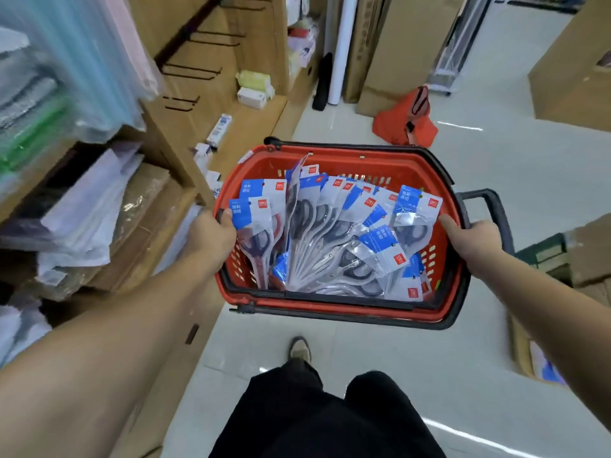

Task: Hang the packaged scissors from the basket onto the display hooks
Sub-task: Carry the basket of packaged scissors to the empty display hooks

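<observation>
1. The left hand (211, 236) is gripping the left rim of the red plastic shopping basket (363, 154), its thumb hooking over the edge and its fingers hiding underneath.
2. The right hand (472, 241) is clamping the right rim the same way, with its thumb lying along the top, near the black plastic pull handle (489, 197).
3. Between the two hands, the packaged scissors (330, 233), in clear sleeves with blue-and-white header cards, are lying piled inside the basket. The outermost packs are sitting just beside each thumb.
4. Far left, the black wire display hooks (191, 69) are jutting from a light wooden panel, well apart from the basket.
5. An orange fabric bag (406, 119) is slumping on the pale floor beyond.
</observation>
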